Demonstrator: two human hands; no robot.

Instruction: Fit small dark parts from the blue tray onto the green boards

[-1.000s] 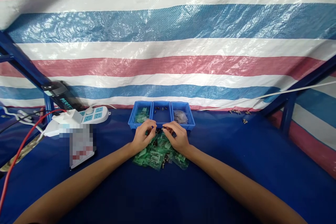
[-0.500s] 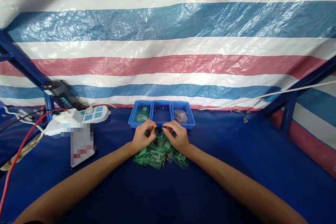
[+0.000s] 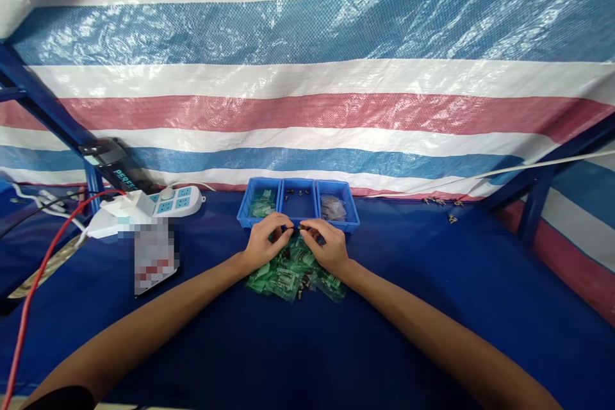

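My left hand [image 3: 267, 241] is pinched closed on a small dark piece, too small to name. Facing it, my right hand [image 3: 327, 245] also pinches a small dark piece, its fingertips close to the left ones. Beneath both hands lies a pile of small green-tinted plastic packets [image 3: 283, 282], with loose metal pieces [image 3: 303, 283] among them. Just beyond the hands stand three joined blue bins: the left bin [image 3: 244, 205] holds green packets, the middle bin [image 3: 298, 210] a few small dark pieces, the right bin [image 3: 353, 208] clear packets.
At the left are a white power strip [image 3: 185, 202], a blurred flat device [image 3: 156, 262], a dark bottle [image 3: 115, 163] and a red cable [image 3: 29, 307]. Small brass-coloured pieces [image 3: 442, 202] lie at the back right. A striped sheet [image 3: 307, 112] hangs behind the blue table [image 3: 413, 256].
My hands have risen slightly and their fingertips are a little closer together above the packets. The whole view has shifted slightly.
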